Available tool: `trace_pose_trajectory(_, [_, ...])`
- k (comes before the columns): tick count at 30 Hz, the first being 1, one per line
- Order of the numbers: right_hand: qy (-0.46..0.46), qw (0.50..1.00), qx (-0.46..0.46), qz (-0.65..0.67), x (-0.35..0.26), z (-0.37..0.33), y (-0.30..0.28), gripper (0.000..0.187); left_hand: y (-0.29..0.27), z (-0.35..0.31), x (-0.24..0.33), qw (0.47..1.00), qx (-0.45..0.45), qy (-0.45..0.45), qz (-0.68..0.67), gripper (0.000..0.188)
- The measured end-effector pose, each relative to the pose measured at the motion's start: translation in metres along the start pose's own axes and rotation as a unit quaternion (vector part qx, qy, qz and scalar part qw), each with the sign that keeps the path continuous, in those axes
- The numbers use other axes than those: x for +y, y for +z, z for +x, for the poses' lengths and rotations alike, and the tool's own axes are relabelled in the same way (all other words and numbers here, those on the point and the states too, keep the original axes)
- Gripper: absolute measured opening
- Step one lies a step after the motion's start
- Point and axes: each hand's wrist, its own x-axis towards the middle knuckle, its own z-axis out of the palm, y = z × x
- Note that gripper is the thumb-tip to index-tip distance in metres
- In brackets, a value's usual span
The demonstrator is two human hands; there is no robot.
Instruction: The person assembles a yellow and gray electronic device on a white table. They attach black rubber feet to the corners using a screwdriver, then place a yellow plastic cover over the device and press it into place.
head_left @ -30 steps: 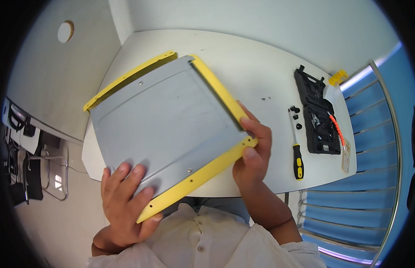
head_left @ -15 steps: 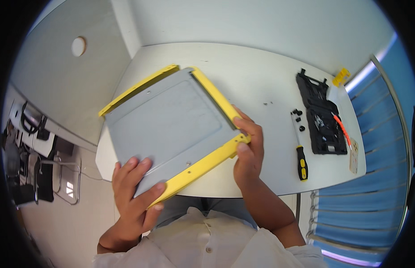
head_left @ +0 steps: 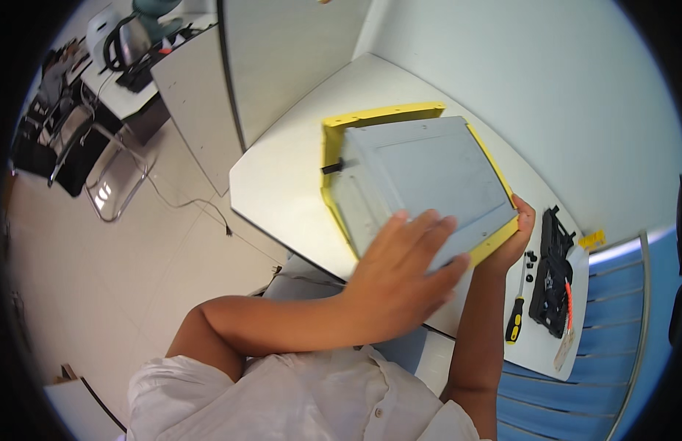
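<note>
A grey metal box (head_left: pixel 436 165) with a yellow frame sits tilted over the white table. Its far left side and lower left wall show, and a short black piece (head_left: pixel 331 168) sticks out at the left. My right hand (head_left: pixel 514 235) grips the box's right corner, with the fingers partly hidden behind the yellow edge. My left hand (head_left: pixel 407 268) lies over the near side of the grey panel, its fingers spread and slightly blurred; whether all fingertips touch is hard to tell.
On the table (head_left: pixel 289 162) to the right lie a black-and-yellow screwdriver (head_left: pixel 514 320), several small black parts (head_left: pixel 530 266), an open black tool case (head_left: pixel 553 272) and an orange-handled tool (head_left: pixel 569 305). A wall stands behind. At the left are a chair (head_left: pixel 80 147) and a kettle (head_left: pixel 128 44).
The box has turned and shifted right in view, now showing its left side wall. My left hand has moved from its lower left edge onto the near panel. The head view has swung left.
</note>
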Motion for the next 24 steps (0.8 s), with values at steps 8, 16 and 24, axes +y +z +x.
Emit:
trace_pose_trajectory(8, [0.091, 0.995, 0.041, -0.020, -0.005, 0.015, 0.029, 0.038, 0.021, 0.003, -0.007, 0.992, 0.093, 0.043, 0.068, 0.046])
trace_pose_trajectory(16, [0.068, 0.997, 0.009, -0.018, 0.003, 0.021, 0.019, 0.040, 0.020, 0.006, -0.010, 0.994, 0.090, 0.051, 0.041, 0.045])
trace_pose_trajectory(24, [0.019, 0.998, -0.049, -0.025, 0.010, 0.027, 0.002, 0.043, 0.019, 0.011, -0.006, 0.996, 0.055, 0.041, 0.049, 0.048])
